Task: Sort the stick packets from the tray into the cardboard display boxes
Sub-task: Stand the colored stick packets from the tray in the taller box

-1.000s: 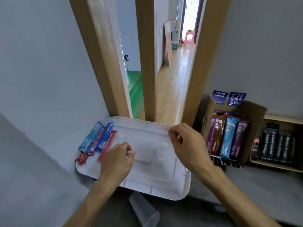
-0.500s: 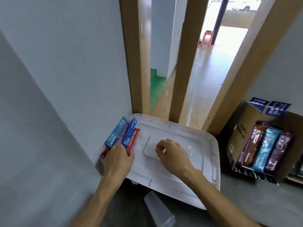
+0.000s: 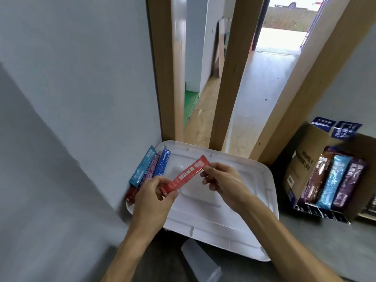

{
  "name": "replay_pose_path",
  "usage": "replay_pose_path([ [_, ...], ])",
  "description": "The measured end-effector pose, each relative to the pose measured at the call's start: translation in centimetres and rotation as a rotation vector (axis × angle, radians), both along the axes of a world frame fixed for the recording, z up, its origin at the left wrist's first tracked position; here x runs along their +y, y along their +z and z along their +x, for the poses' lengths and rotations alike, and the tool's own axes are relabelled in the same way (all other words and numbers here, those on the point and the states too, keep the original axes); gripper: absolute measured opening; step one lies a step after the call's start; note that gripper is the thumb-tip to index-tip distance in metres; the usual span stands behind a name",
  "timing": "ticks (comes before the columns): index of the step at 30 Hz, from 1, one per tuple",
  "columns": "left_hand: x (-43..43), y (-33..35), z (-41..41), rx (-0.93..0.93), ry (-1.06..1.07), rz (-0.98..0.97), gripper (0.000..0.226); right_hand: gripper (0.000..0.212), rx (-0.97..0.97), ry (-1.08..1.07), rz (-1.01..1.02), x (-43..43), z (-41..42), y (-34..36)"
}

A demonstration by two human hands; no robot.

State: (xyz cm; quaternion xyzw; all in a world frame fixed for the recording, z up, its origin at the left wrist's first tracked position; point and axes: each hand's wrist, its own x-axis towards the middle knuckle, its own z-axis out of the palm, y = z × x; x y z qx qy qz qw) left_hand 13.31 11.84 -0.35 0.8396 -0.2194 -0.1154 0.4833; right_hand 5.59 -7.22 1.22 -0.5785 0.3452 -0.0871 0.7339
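Above the white tray I hold a red stick packet by both ends. My left hand pinches its lower end and my right hand pinches its upper end. On the tray's left edge lie a light blue packet, a purple packet, a dark blue packet and a dark red packet, partly hidden by my left hand. At the right, a cardboard display box holds upright brown, light blue and purple packets.
The tray sits in a corner against a grey wall and wooden posts. A translucent plastic piece lies below the tray's front edge. A second box shows at the far right edge.
My left hand lifted the red packet off the pile at the tray's left edge, and my right hand came over and took its upper end. The camera view swung left and nearer.
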Motion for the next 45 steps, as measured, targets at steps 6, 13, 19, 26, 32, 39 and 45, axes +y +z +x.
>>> replay_pose_path([
  [6,-1.0,0.3,-0.3,0.137,-0.092,-0.112,0.029,0.016,-0.119,0.0,0.04,-1.3,-2.7,-0.3],
  [13,-2.6,1.1,-1.9,0.633,-0.114,-0.583,0.022,0.03,-0.264,-0.079,0.06,-0.8,-8.2,0.2],
  [19,-3.8,1.0,-3.4,0.398,-0.081,-0.494,0.019,0.024,-0.197,-0.141,-0.001,-0.4,-10.5,0.1],
  [26,-6.3,1.7,-6.5,0.502,-0.034,-0.451,0.031,0.028,-0.117,-0.17,-0.189,-1.9,-13.6,0.7],
  [32,-9.5,1.9,-11.3,0.398,-0.233,-0.232,0.019,0.02,-0.18,-0.369,-0.141,-5.0,-18.6,1.0],
  [39,-16.2,4.1,-17.2,-0.057,-0.627,0.17,0.019,0.013,-0.234,-0.387,-0.238,-9.7,-24.4,1.6],
  [45,-21.9,4.7,-20.5,-0.091,-0.62,0.118,0.016,0.014,-0.236,-0.468,-0.384,-12.6,-27.1,2.1],
])
